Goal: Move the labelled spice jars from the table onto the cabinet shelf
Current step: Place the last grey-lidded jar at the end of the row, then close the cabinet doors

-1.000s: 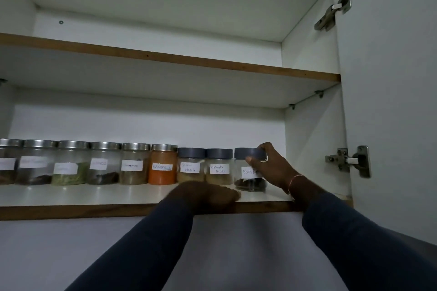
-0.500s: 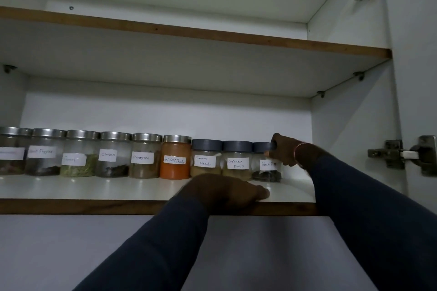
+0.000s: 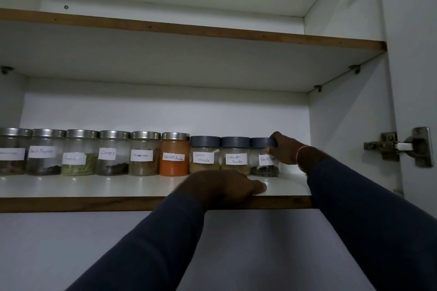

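Gripping blk pepper jar [image 3: 264, 161] w/ right hand [image 3: 287, 149]

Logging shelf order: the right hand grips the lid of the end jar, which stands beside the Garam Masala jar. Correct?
No. The head view shows the right hand gripping the lid of the end jar, but that jar stands beside the Coriander Powder jar; the Garam Masala jar is one further left.

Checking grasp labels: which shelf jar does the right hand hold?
The grey-lidded jar at the row's right end, beside the Coriander Powder jar; the right hand grips its lid.
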{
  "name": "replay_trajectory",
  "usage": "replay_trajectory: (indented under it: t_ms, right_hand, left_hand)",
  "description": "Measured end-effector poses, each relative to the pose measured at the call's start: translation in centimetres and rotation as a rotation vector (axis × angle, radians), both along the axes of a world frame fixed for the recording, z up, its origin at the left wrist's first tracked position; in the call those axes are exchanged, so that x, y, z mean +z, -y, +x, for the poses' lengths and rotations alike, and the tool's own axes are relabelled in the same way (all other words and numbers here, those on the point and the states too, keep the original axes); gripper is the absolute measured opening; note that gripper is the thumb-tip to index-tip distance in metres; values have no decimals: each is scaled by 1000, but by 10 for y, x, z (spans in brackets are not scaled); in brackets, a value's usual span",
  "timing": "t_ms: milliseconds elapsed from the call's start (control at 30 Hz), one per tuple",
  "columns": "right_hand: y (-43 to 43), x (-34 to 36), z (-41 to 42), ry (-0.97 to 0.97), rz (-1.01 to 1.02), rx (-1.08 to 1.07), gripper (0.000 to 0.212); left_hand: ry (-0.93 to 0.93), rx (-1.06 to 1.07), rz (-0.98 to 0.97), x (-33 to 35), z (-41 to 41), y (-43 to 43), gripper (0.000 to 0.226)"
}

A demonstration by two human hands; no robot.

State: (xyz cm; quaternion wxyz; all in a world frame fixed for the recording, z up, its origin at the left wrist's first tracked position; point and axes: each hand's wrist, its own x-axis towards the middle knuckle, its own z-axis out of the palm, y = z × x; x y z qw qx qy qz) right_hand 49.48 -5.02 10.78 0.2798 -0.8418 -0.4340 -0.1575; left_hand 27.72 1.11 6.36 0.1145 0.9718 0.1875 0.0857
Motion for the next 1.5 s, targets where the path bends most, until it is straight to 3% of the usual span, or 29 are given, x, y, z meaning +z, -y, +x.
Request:
replay_trajectory:
  t_ms: [200, 367, 467, 600, 800, 967, 1100, 1333, 1500]
  right_hand:
    - [-1, -2, 8, -72, 72, -30, 87]
    - [3, 1, -14, 202, 17, -222, 66]
    - [15, -9, -49, 309, -112, -149, 46]
    - [53, -39, -116, 306, -177, -11, 41]
    - [115, -100, -192, 435, -233, -90, 46]
    - [152, -130, -256, 284, -361, -187, 67]
    - [159, -138, -330, 319, -423, -188, 67]
    - [176, -135, -406, 385, -473, -164, 70]
    - [212, -103, -417, 454, -342, -215, 74]
  left_hand:
    - [128, 11, 66, 0, -6, 3, 57]
    - [294, 33, 190, -2, -13, 7, 35]
    - [426, 78, 336, -8, -22, 15, 32]
    - [588, 114, 554, -17, -42, 38, 42]
    - [511, 66, 770, -36, -84, 67, 41]
    - [345, 6, 629, -70, -158, 81, 21]
    - [248, -111, 693, -106, -230, 81, 19]
    - [300, -110, 700, -91, -301, 76, 32]
    - [415, -117, 771, -36, -317, 92, 46]
